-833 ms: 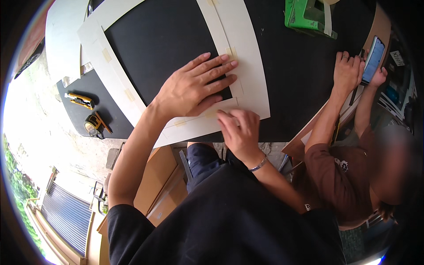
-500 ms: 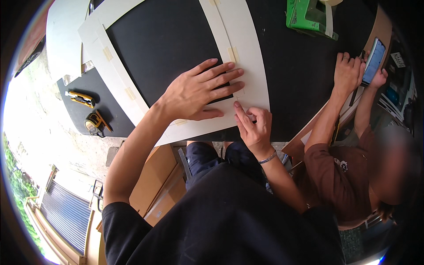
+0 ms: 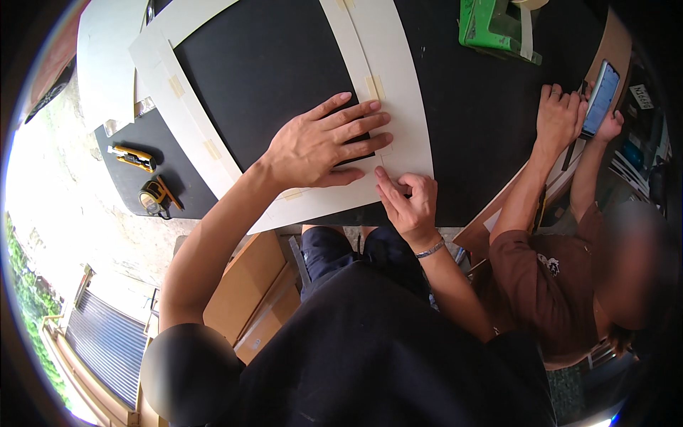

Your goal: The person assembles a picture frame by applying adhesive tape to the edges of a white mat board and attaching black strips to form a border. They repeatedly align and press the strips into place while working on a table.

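Here we press the left hand (image 3: pixel 324 146) flat, fingers spread, on the white frame (image 3: pixel 405 107); right hand (image 3: pixel 409 203) just beside, fingertip pinning the frame's edge.

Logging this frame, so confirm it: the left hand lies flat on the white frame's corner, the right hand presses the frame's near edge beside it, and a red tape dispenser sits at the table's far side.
One detail is wrong: the tape dispenser is green, not red, as the head view shows. The left hand does lie flat on the white frame, and the right hand presses its near edge beside it.
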Demonstrator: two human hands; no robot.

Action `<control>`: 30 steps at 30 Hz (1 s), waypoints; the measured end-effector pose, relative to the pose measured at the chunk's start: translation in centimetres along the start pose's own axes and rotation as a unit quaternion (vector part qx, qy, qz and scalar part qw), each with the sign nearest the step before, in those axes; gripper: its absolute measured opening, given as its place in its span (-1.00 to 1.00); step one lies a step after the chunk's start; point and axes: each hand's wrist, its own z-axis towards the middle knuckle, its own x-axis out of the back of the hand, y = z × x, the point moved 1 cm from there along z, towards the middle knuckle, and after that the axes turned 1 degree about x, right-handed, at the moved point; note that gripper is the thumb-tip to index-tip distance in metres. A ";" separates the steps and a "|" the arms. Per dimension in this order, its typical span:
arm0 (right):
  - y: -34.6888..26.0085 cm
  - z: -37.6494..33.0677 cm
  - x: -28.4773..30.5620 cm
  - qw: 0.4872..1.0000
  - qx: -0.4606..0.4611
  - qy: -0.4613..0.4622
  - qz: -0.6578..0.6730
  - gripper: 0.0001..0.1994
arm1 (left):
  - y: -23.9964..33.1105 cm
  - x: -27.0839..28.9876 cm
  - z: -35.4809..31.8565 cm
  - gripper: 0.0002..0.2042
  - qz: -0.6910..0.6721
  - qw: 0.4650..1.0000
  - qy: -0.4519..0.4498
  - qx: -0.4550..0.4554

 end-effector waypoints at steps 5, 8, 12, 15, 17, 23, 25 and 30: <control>-0.3 0.3 0.3 1.000 -0.011 0.000 0.016 -0.57 | 0.0 0.0 0.1 -0.39 0.006 1.000 0.003 -0.009; 0.0 2.6 2.5 0.989 -0.092 0.043 0.102 -0.69 | 0.0 0.2 0.2 -0.41 0.007 1.000 0.001 -0.013; 3.4 10.0 7.9 0.855 -0.298 0.276 0.323 -0.66 | 0.4 0.6 -0.1 -0.40 0.014 1.000 -0.003 0.000; 6.7 16.2 12.0 0.837 -0.341 0.204 0.377 -0.58 | 0.3 0.6 0.3 -0.38 0.019 1.000 -0.008 -0.007; 8.7 18.1 12.9 0.808 -0.381 0.131 0.430 -0.58 | 0.3 0.6 0.5 -0.37 0.023 1.000 -0.011 -0.012; 10.8 18.6 13.1 0.753 -0.405 0.097 0.509 -0.63 | 0.4 0.6 0.5 -0.38 0.028 0.999 -0.011 -0.013; 10.6 18.1 12.6 0.722 -0.391 0.132 0.555 -0.66 | 0.5 0.7 0.3 -0.38 0.031 0.999 -0.012 -0.010; 10.3 15.5 9.1 0.804 -0.297 0.225 0.464 -0.80 | 0.4 0.5 0.3 -0.40 0.027 0.999 -0.007 -0.017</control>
